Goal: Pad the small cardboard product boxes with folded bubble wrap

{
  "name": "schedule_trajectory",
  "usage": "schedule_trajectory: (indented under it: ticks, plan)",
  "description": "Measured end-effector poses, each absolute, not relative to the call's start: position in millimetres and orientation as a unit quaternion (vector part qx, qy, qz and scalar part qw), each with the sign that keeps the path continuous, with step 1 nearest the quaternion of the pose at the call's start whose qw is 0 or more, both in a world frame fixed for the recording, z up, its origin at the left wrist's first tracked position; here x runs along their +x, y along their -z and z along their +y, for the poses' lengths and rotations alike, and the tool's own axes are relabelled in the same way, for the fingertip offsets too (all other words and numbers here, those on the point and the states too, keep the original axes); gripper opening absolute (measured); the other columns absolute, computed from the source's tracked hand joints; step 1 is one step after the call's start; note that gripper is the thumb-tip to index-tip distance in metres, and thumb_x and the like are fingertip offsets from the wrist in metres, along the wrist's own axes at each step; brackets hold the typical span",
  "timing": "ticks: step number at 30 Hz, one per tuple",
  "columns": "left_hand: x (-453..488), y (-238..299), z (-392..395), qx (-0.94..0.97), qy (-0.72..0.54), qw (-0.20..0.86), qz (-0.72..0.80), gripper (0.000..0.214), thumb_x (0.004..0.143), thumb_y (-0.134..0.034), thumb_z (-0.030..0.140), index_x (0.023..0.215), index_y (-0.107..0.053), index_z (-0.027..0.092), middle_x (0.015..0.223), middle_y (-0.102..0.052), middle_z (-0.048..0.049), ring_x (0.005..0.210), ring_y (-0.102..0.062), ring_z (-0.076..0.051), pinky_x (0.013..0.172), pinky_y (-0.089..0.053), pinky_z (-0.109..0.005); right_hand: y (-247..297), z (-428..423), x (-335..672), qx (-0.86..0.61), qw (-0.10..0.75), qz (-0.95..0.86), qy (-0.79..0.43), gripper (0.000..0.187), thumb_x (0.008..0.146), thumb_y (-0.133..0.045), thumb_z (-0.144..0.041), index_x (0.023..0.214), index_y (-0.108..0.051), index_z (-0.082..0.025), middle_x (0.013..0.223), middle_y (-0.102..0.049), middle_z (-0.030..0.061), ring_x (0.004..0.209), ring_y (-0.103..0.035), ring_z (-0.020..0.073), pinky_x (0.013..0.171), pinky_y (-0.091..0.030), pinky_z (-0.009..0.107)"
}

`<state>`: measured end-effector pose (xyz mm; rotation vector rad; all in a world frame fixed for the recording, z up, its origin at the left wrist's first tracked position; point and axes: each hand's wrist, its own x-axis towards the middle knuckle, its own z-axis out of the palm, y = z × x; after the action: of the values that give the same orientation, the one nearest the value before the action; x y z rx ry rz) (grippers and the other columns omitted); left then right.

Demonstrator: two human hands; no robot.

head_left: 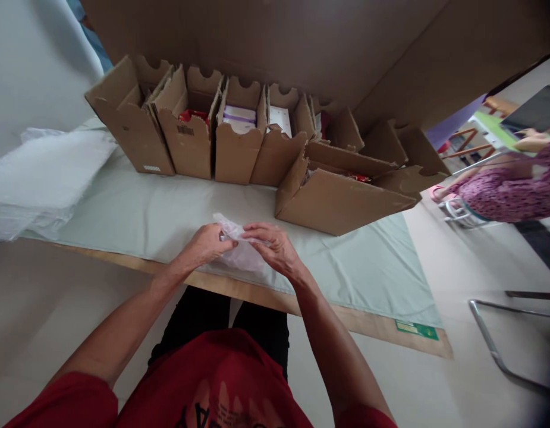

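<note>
Both hands pinch a thin, translucent plastic bag (243, 257) just above the table's front edge. My left hand (209, 242) grips the bag's upper left part between thumb and fingers. My right hand (275, 246) holds its upper right side, fingers pressed together. The bag looks crumpled, and whether anything lies inside it I cannot tell. Behind my hands stands a row of cardboard boxes; the nearest ones are a box with white and purple packs (239, 151) and a long box (341, 199) set at an angle to the right.
A pile of clear plastic bags (47, 172) lies at the table's left end. A pale green cloth (368, 267) covers the wooden table (275, 300). A tall cardboard panel (257, 41) rises behind the boxes. Metal chair legs (493, 351) and another seated person (502, 190) are at right.
</note>
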<state>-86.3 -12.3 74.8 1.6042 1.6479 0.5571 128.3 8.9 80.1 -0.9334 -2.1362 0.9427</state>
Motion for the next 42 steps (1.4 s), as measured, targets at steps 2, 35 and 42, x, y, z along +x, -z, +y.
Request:
schedule_trajectory:
  ticks: [2, 35, 42]
  plan:
    - [-83, -77, -14, 0.631, -0.204, 0.363, 0.654, 0.019, 0.072, -0.064, 0.035, 0.076, -0.070, 0.018, 0.064, -0.062, 0.0004, 0.060, -0.055, -0.016, 0.056, -0.037, -0.026, -84, 1, 132, -0.360, 0.271, -0.842, -0.295, 0.024, 0.092, -0.059, -0.016, 0.103, -0.077, -0.027, 0.121, -0.075, 0.0062, 0.114, -0.067, 0.0228, 0.100, -0.043, 0.045]
    - [-55, -61, -70, 0.357, -0.511, 0.575, 0.530, 0.085, 0.067, -0.084, 0.045, 0.140, -0.052, 0.014, 0.139, -0.060, -0.0210, 0.127, -0.060, -0.033, 0.105, -0.049, -0.044, -52, -42, 142, -0.527, 0.374, -0.621, -0.443, 0.038, 0.073, -0.068, -0.036, 0.107, -0.068, -0.019, 0.081, -0.068, 0.0004, 0.070, -0.060, 0.0173, 0.066, -0.048, 0.029]
    - [-42, -72, -72, 0.266, -0.530, 0.663, 0.457, 0.070, 0.059, -0.092, 0.041, 0.116, -0.063, 0.014, 0.103, -0.074, -0.0081, 0.089, -0.069, -0.021, 0.079, -0.055, -0.029, -76, -62, 134, -0.465, 0.321, -0.586, -0.581, 0.033, 0.078, -0.072, -0.046, 0.098, -0.069, -0.019, 0.084, -0.068, 0.0013, 0.076, -0.062, 0.0178, 0.067, -0.050, 0.028]
